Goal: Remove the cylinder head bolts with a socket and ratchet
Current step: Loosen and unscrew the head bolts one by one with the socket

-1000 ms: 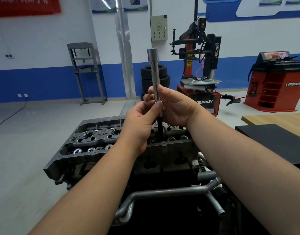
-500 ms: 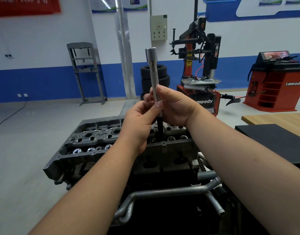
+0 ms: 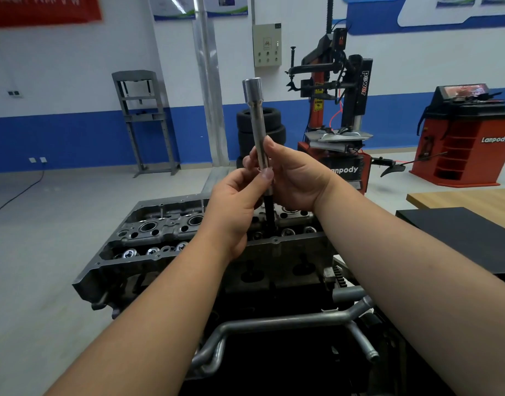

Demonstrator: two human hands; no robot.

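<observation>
A long chrome socket [image 3: 257,130] is standing nearly upright between the two hands, its long axis running almost vertically with a slight lean at the top, its wide drive end [image 3: 252,87] rising well above the fingertips and its lower end sitting just below them. From that lower end a dark shank [image 3: 268,212], which is probably a cylinder head bolt caught in the socket, is hanging straight down under the fingers toward the cylinder head [image 3: 188,232]; whether its tip is touching the head or is clear of it cannot be told, since the left wrist is covering that spot. The left hand [image 3: 234,207] is pinching the socket near its lower end, thumb tip pressing on the front of the chrome, while the right hand [image 3: 291,178] is wrapping it from behind and to the right, fingers curling round the shaft slightly higher up. Both hands are equally on the tool, so neither is nearer; the coming move seems to be turning on that vertical line, pulling the dark shank down and out of the socket or lifting both straight up. Counting: one socket, one dark shank, two hands, and no ratchet showing anywhere. Farther beyond the fingers, one tyre changer [image 3: 340,110], one stack of tyres [image 3: 245,132] and one red wheel balancer [image 3: 468,138] are standing by the wall.
</observation>
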